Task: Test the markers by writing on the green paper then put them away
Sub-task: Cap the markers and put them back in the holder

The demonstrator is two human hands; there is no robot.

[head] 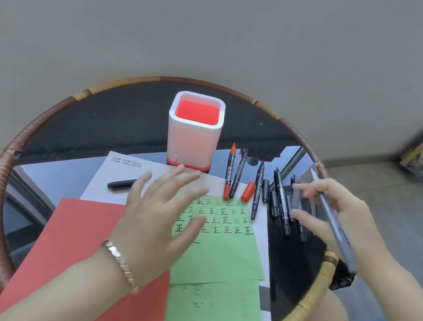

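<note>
1. Lower centre: green paper (220, 249), rows of marks on its upper part.
2. Over its left edge: left hand (158, 216), flat, fingers spread, holding nothing.
3. Right of centre: loose markers (282, 207); right hand (337, 211) above them grips a grey marker (339, 231), index finger and thumb stretched out.
4. Upper centre: pen cup (192, 140).

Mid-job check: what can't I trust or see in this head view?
All head view.
Green paper sheet: left part of the written rows hidden under the left hand.
Short black plastic marker: one end hidden behind that hand.
Grey marker in the right hand: motion-blurred, cap unclear.
</note>
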